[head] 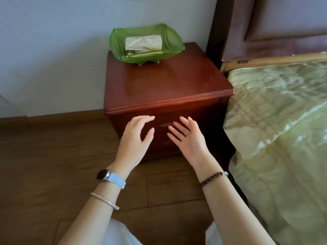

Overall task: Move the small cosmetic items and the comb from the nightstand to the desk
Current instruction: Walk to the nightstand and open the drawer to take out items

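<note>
Both forearms reach forward from the bottom of the head view, over a wooden floor point(53, 147). On the left wrist sit a watch point(110, 177) with a pale blue strap and a thin bangle point(104, 200); on the right wrist, a dark beaded bracelet point(213, 177). The left hand point(136, 137) is released, fingers loosely curved and grasping nothing. The right hand point(187, 137) is also released, palm turned inward, fingers spread, with a ring point(188, 133) on one finger.

Just beyond both hands stands the nightstand point(168, 85), its drawer front directly behind the fingertips. Farther back, beyond the left hand, a green glass dish point(175, 39) rests on the nightstand's rear left corner, holding a beige packet point(143, 43). No comb or small cosmetic item can be made out on the nightstand's bare top. Right of the right hand lies a bed with a pale green quilt point(276, 121).
</note>
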